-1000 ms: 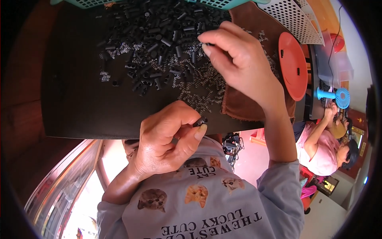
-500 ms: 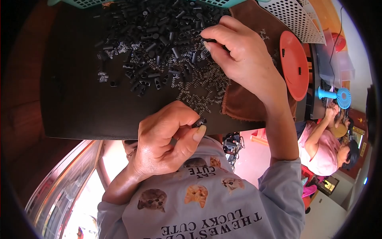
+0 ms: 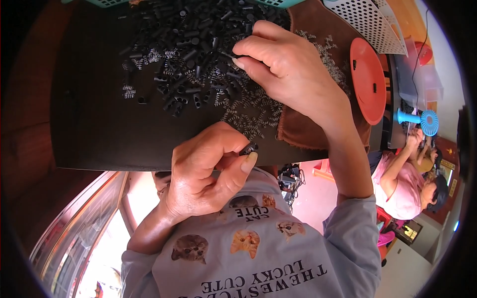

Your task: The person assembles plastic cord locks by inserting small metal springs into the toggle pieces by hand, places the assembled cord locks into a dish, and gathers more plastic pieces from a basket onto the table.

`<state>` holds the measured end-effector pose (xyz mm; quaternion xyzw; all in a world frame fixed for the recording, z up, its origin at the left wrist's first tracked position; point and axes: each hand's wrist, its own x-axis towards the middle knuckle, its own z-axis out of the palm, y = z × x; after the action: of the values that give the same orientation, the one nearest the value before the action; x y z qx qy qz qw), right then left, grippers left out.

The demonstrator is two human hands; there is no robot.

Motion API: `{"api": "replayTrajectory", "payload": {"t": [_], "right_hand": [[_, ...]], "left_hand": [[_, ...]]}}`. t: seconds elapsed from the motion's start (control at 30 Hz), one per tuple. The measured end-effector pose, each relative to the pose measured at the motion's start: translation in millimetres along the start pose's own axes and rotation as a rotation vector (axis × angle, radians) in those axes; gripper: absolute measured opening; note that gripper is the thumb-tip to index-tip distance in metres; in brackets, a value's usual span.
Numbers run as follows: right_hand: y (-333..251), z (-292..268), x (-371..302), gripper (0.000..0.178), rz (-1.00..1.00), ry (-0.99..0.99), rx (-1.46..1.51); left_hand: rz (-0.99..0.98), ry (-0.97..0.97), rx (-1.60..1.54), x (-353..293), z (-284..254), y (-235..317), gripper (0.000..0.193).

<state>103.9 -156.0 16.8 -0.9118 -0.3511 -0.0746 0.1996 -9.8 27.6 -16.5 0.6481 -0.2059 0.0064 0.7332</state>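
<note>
Near the table's front edge, my left hand [image 3: 206,171] is closed in a pinch on a small black plastic cylinder [image 3: 250,148] with a hole in it. My right hand [image 3: 293,67] reaches over the right side of a heap of black plastic cylinders [image 3: 191,52]. Its thumb and forefinger close on a black cylinder [image 3: 228,54], partly hidden by the fingertips. Small metal coil springs [image 3: 253,111] lie loose between my two hands, along the heap's near side.
The heap lies on a dark table [image 3: 104,134]. A brown cloth [image 3: 308,131] sits under my right forearm, with an orange-red plate [image 3: 367,99] beside it holding a few black bits. A white perforated basket [image 3: 365,22] stands beyond. At far right, another person [image 3: 402,186] works.
My right hand has moved left over the heap, uncovering more springs on the cloth behind it. The left hand stays in nearly the same place, still pinching its cylinder.
</note>
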Motion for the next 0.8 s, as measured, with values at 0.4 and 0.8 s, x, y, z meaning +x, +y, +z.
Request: {"api": "replayTrajectory", "payload": {"t": [0.4, 0.8], "right_hand": [[-4, -12, -11, 0.010, -0.035, 0.186, 0.289], [-47, -17, -27, 0.016, -0.141, -0.006, 0.663]], "left_hand": [[-0.017, 0.008, -0.013, 0, -1, 1, 0.013], [-0.027, 0.025, 0.017, -3, -2, 4, 0.013]]}}
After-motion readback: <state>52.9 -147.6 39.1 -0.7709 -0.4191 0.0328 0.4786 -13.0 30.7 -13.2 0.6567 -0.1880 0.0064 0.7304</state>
